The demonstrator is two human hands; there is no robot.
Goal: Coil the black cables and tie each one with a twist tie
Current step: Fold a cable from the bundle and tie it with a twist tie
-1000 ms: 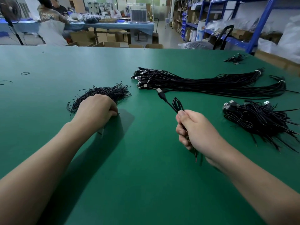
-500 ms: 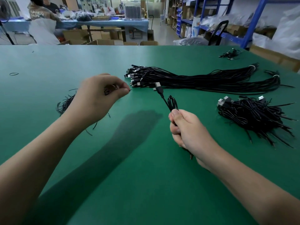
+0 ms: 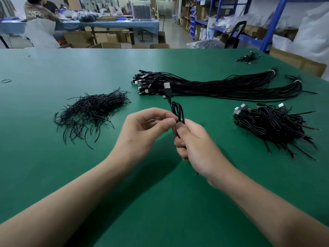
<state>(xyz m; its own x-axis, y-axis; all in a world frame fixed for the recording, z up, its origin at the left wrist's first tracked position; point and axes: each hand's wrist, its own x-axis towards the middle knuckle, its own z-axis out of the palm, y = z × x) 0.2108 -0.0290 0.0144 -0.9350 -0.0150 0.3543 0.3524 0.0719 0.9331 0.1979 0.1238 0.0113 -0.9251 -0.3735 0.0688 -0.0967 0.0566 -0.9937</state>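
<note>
Head view: R hand (image 3: 197,145) fist-grips coiled cable (image 3: 176,110) upright, L hand (image 3: 142,131) pinches it just above.

Your green table (image 3: 53,175) carries 3 black heaps, well apart: twist ties (image 3: 90,111) (left), straight cables (image 3: 222,86) behind, coiled cables (image 3: 272,125) right.

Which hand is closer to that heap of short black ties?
Left. The left hand sits just right of the twist tie pile; the right hand, gripping the coiled cable, lies farther right.
</note>
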